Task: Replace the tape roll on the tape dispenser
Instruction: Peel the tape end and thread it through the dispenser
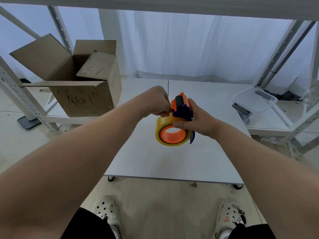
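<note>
Setting, head view: white wheeled table before a pale curtain; open cardboard box at left, clear plastic container at right.
Tape roll: yellowish, seated on the orange hub of the tape dispenser, held above the table.
Left hand: we pinch the roll's upper edge beside the blue frame.
Right hand: we clasp the dispenser, thumb against the roll.
</note>
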A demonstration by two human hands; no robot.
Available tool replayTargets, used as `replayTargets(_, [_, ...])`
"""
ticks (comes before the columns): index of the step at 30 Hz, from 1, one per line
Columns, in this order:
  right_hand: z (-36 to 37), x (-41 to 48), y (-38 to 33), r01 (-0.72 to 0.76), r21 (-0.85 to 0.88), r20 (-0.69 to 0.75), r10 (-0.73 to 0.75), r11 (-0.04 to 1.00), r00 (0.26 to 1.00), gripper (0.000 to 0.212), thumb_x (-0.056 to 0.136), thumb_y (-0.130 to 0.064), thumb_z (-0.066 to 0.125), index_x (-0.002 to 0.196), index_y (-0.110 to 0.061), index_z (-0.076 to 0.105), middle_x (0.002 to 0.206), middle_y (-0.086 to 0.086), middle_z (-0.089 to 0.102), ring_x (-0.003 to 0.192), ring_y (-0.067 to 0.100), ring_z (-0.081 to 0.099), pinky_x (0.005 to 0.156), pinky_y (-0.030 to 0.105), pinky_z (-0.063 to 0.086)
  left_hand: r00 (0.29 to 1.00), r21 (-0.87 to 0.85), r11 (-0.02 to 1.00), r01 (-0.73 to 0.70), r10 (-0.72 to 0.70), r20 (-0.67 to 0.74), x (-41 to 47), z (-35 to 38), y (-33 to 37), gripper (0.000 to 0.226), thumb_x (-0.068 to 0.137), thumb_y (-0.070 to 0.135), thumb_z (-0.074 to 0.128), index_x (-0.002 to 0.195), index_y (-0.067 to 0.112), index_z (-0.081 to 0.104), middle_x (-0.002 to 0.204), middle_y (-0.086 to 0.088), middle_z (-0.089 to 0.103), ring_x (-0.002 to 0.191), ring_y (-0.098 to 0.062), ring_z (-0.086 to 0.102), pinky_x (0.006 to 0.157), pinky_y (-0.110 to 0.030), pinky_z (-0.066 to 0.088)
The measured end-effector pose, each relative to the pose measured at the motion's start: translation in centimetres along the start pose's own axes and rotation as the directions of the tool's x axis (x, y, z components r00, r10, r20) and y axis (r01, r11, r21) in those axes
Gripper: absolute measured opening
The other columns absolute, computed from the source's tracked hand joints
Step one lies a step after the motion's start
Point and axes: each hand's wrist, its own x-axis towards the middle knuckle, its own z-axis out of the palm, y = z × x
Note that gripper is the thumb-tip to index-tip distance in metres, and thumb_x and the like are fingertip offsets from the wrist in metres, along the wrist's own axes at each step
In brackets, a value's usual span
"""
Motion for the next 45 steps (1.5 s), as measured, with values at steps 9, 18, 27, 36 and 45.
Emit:
replayTargets(9, [0.0, 0.4, 0.6, -0.03, 0.03, 0.019, 0.029, 0.999, 0.999, 0.07, 0.078, -0.02, 0.075, 0.133, -0.026, 0.033, 0.119, -0.002, 0.055, 0.103, 0.018, 0.058, 0.08, 0.026, 0.055, 0.999, 0.006, 1.0, 0.025, -0.025, -0.037, 0.3, 0.4, 0.0, 0.014, 0.086, 0.014, 0.064, 0.087, 0.0, 0.067, 0.065, -0.002, 0.064, 0.056, -0.009, 0.058, 0.056, -0.017, 0.048])
replayTargets(18, [0.1, 0.3, 0.8, -0.005, 0.001, 0.002, 0.005, 1.0, 1.0, 0.067, 0.08, -0.019, 0.074, 0.132, -0.023, 0.033, 0.108, -0.01, 0.054, 0.095, 0.011, 0.057, 0.074, 0.02, 0.054, 0.99, -0.117, 0.985, 0.127, -0.134, -0.052, 0.4, 0.4, -0.3, 0.019, 0.086, 0.014, 0.064, 0.088, -0.004, 0.069, 0.066, -0.006, 0.064, 0.055, -0.012, 0.055, 0.055, -0.02, 0.045])
replayTargets(27, [-0.7, -0.2, 2.0, -0.031, 0.031, -0.019, 0.032, 0.999, 0.999, 0.059, 0.079, -0.02, 0.075, 0.125, -0.027, 0.039, 0.111, -0.004, 0.057, 0.107, 0.023, 0.058, 0.088, 0.037, 0.054, 0.994, -0.061, 0.994, 0.087, -0.09, -0.056, 0.6, -0.1, -0.7, 0.017, 0.085, 0.013, 0.066, 0.085, -0.003, 0.07, 0.074, -0.011, 0.07, 0.058, -0.013, 0.059, 0.055, -0.02, 0.047])
replayTargets(36, [-1.2, 0.1, 1.4, -0.084, 0.047, 0.025, 0.083, 0.995, 0.996, 0.074, 0.079, -0.017, 0.074, 0.138, -0.028, 0.032, 0.12, -0.005, 0.055, 0.109, 0.016, 0.056, 0.081, 0.024, 0.053, 0.993, 0.082, 0.992, -0.093, 0.099, -0.071, 0.3, -0.6, -0.2, 0.016, 0.082, 0.019, 0.067, 0.084, 0.003, 0.07, 0.079, -0.008, 0.072, 0.061, -0.009, 0.06, 0.056, -0.019, 0.045])
replayTargets(45, [0.0, 1.1, 0.9, -0.065, 0.014, 0.098, 0.064, 0.998, 0.993, 0.081, 0.075, -0.025, 0.079, 0.14, -0.027, 0.03, 0.129, 0.001, 0.054, 0.115, 0.022, 0.056, 0.094, 0.04, 0.054, 0.988, 0.16, 0.977, -0.143, 0.151, -0.037, -0.3, -0.7, 0.5, 0.016, 0.081, 0.014, 0.063, 0.085, 0.002, 0.072, 0.078, -0.007, 0.071, 0.065, -0.011, 0.054, 0.056, -0.018, 0.042])
